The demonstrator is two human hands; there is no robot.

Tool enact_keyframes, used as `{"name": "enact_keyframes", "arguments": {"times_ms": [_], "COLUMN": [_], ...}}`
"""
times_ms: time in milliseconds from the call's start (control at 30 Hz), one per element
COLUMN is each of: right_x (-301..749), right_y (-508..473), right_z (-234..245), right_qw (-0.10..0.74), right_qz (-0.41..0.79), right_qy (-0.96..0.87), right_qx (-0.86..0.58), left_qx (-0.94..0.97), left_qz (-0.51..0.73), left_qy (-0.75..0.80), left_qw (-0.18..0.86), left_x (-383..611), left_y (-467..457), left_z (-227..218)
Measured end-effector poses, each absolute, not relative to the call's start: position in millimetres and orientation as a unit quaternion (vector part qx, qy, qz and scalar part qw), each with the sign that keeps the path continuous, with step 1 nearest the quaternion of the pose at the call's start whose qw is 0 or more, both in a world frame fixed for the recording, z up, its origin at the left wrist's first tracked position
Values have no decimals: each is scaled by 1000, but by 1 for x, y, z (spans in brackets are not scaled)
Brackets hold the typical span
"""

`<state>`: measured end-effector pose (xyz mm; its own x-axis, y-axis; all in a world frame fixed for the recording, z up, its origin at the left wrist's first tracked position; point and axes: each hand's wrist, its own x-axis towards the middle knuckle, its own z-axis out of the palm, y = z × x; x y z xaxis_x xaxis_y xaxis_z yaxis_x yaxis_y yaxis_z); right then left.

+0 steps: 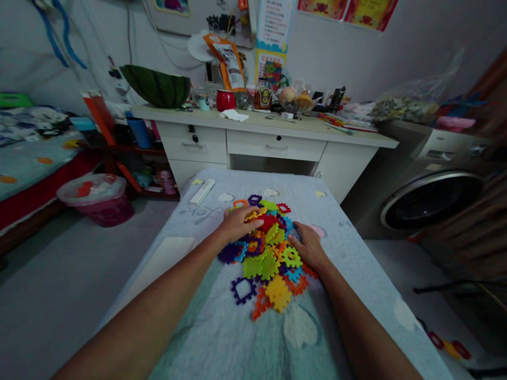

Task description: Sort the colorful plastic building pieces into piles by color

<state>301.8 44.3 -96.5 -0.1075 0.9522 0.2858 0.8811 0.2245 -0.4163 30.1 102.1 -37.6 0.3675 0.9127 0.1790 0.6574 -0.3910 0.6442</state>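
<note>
A heap of colourful toothed plastic building pieces (261, 263) lies on a cloth-covered table (191, 325). My left hand (241, 223) rests on the heap's upper left side, fingers stretched over a yellow piece (256, 213) and thumb near a red piece (269, 221). At the right edge of the heap is my right hand (309, 247), its thumb apart from the fingers and its palm beside the pieces. Neither hand visibly grips a piece. Closer to me lie a purple square frame (243, 290), a yellow piece (277, 293) and an orange piece (261, 304).
A white bar-shaped object (202, 192) lies at the table's far left. Beyond stands a white desk (276, 135) bearing a watermelon piece (158, 87), a red cup (225, 100) and jars. A washing machine (428, 178) is on the right, a pink tub (100, 201) on the left.
</note>
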Motion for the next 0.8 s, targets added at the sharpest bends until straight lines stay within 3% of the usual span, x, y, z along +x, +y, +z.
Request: {"name": "enact_keyframes", "arguments": {"times_ms": [233,333,600,800], "right_x": [301,302,301,296], "right_y": [43,43,43,39], "right_z": [-96,-95,-93,-90], "right_qw": [275,294,285,292], "right_qz": [73,82,89,124], "right_qy": [-733,-732,-732,-740], "right_qx": [-618,-608,-612,-593], "left_qx": [872,872,860,854], "left_qz": [226,209,103,126], "left_qy": [390,418,475,493], "left_qw": [192,145,157,108], "left_x": [42,32,31,44], "left_y": [47,20,-39,-30], "left_z": [-16,-23,-60,-60]}}
